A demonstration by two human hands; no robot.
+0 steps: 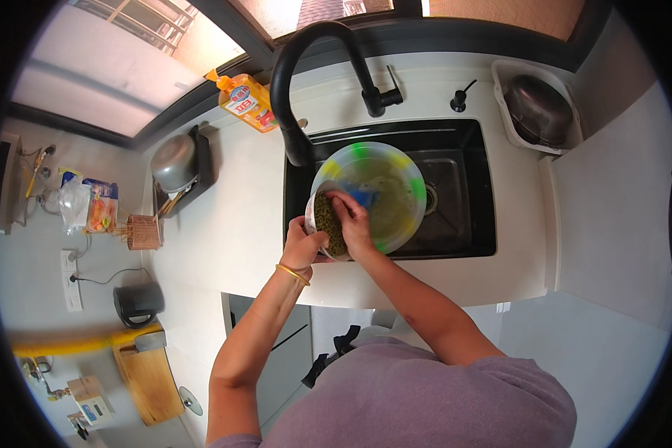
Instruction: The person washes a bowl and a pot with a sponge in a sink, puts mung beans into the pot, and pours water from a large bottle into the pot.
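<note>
Head view: a person stands at a black sink [455, 224] set in a white counter [231, 224], both forearms reaching in from below.
Left hand [303, 245]: fingers clenched on the near rim of a translucent plastic bowl [396, 196], tilting it over the basin; a gold bangle [293, 273] sits on the wrist.
Right hand [351, 220]: inside the bowl, fingers curled down onto a mass of small green grains [325, 220], grasping or pressing them; the exact grip is hidden.
Bowl's place: held above the left half of the sink, just under the black tap [306, 67].
Bowl's contents: green grains heaped at the lower left wall, cloudy water across the rest, and something blue [364, 196] near the fingers that I cannot identify.
Doing it well: judging by the tilt, a firm rim hold and a cupped palm against the grains would likely stop them sliding out with the water.
Other containers: an orange soap bottle [245, 101] stands by the window; a steel bowl [173, 163] rests on a rack at left; a dark pot [537, 108] sits in a white tray [511, 112] at right; a black kettle [136, 302] stands near a wooden board [151, 384].
</note>
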